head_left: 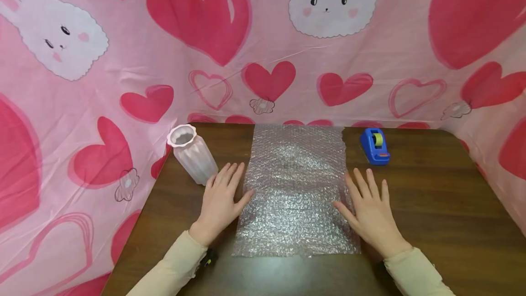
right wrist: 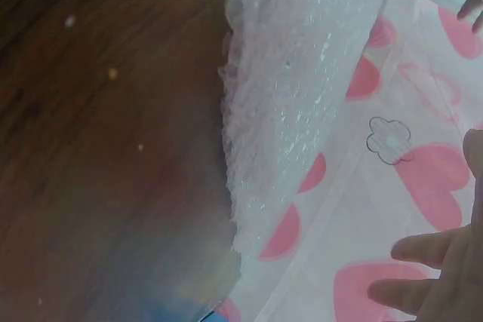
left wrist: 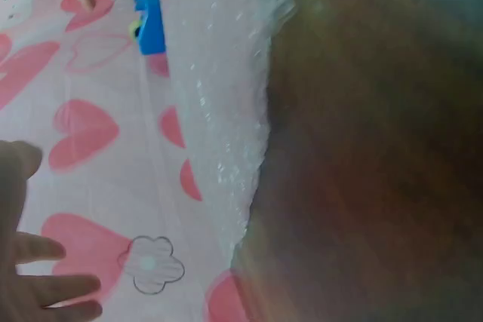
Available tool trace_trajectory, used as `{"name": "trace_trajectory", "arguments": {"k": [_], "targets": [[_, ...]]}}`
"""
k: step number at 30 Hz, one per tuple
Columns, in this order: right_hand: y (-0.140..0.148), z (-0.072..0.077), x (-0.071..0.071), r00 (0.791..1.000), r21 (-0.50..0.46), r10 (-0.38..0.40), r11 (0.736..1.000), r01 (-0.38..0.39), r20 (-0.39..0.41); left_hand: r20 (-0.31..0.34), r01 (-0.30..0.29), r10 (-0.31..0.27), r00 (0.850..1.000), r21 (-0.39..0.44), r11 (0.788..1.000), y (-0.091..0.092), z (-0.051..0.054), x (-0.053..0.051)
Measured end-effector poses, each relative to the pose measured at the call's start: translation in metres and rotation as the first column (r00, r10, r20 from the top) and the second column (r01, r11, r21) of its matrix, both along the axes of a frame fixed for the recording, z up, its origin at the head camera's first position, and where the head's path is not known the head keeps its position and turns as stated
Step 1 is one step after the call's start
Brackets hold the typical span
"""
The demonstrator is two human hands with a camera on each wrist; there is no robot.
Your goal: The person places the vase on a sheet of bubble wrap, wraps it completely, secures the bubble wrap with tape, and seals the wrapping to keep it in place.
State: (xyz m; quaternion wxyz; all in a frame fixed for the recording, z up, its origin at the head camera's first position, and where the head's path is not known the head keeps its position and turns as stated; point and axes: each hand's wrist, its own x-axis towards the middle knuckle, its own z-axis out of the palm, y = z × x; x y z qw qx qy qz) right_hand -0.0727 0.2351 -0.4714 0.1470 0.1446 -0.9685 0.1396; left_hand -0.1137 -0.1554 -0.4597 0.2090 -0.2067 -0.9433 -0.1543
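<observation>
A sheet of clear bubble wrap (head_left: 293, 195) lies flat on the brown wooden table, running from its far edge toward the front. My left hand (head_left: 222, 200) is at the sheet's left edge with fingers spread, the thumb over the edge. On the opposite side, my right hand (head_left: 370, 214) is spread likewise, its thumb over the right edge. Neither hand grips anything; whether they touch the sheet I cannot tell. Just beyond the left fingertips stands a pale pink fluted vase (head_left: 195, 156). In the left wrist view the bubble wrap (left wrist: 219, 96) shows its torn-looking edge.
A blue tape dispenser (head_left: 375, 147) with a yellow-green roll sits at the back right of the table (head_left: 444, 204). Pink cloth (head_left: 304, 63) with hearts and rabbits hangs behind the table and along both sides.
</observation>
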Motion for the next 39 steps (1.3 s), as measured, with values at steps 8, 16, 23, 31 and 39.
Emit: {"name": "trace_trajectory", "arguments": {"k": [8,16,23,31,39], "targets": [[0.001,0.005,0.0,0.999,-0.05,0.028,0.998,-0.029,-0.026,-0.388,0.098,0.021,0.921,0.285,0.953,-0.018,0.015,-0.014],[0.002,0.007,0.0,0.995,-0.072,0.044,0.996,-0.051,-0.086,-0.454,0.017,0.234,0.86,0.483,0.875,-0.056,0.036,-0.03],[0.004,0.009,0.002,0.997,-0.058,-0.002,0.998,-0.002,-0.077,-0.192,-0.172,0.351,0.917,0.601,0.78,-0.078,0.036,-0.04],[0.004,0.01,0.004,0.999,-0.045,-0.02,0.999,0.017,-0.047,0.19,-0.356,0.306,0.933,0.62,0.699,-0.086,0.022,-0.054],[0.006,0.012,0.005,0.999,-0.035,-0.029,0.999,0.029,0.015,0.194,-0.346,0.295,0.936,0.671,0.656,-0.086,0.02,-0.061]]}}
